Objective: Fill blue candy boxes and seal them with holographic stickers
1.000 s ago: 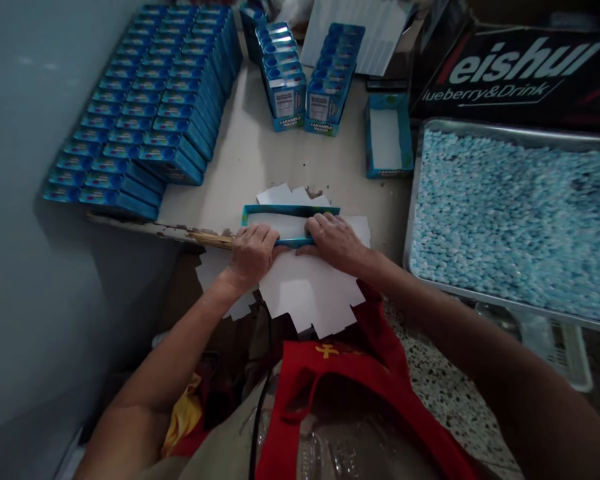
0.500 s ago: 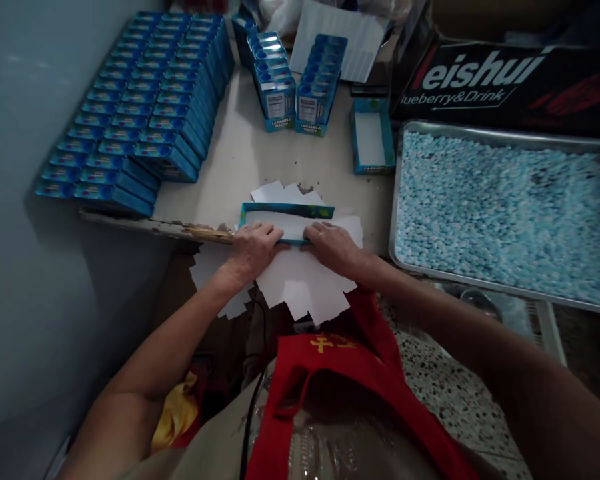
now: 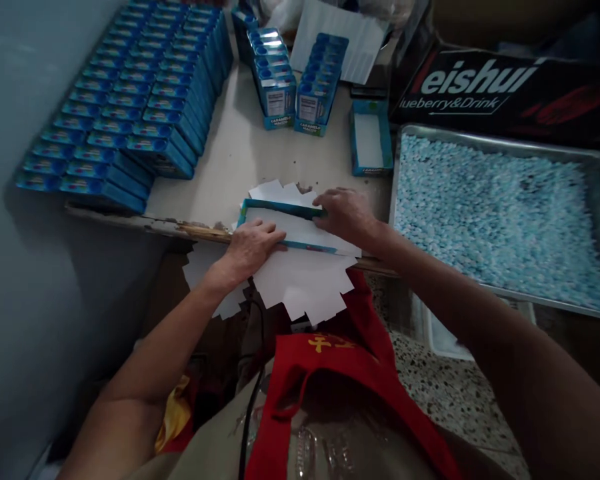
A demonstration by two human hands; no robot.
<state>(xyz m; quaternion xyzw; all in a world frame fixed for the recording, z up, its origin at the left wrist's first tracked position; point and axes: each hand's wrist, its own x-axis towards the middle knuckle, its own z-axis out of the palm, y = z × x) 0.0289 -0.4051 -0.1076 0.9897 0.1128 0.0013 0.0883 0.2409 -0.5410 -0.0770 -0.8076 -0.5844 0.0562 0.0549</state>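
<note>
Carton, long and shallow, blue outside and white inside, lies across a spread of white card sheets at the near edge of the desk. Both long walls stand up; no end wall is visible standing at the right, where white card runs out flat past the corner.

Left grip: clasping the near wall towards its left end, fingers laid over inside, thumb outside. Right grip: fingers bent at the right end of the far wall; thumb partly hidden, so I cannot tell whether it pinches.

Handling, my estimate: very light, thin card, springy at the creases, stiff enough once its walls brace each other. Coated face probably a little slick. Easily dented by hard pressure mid-wall; best taken at the corners or close along the fold lines, thumb opposing fingers. The sheets underneath overhang the edge and could slide, so press straight down rather than dragging.
</note>
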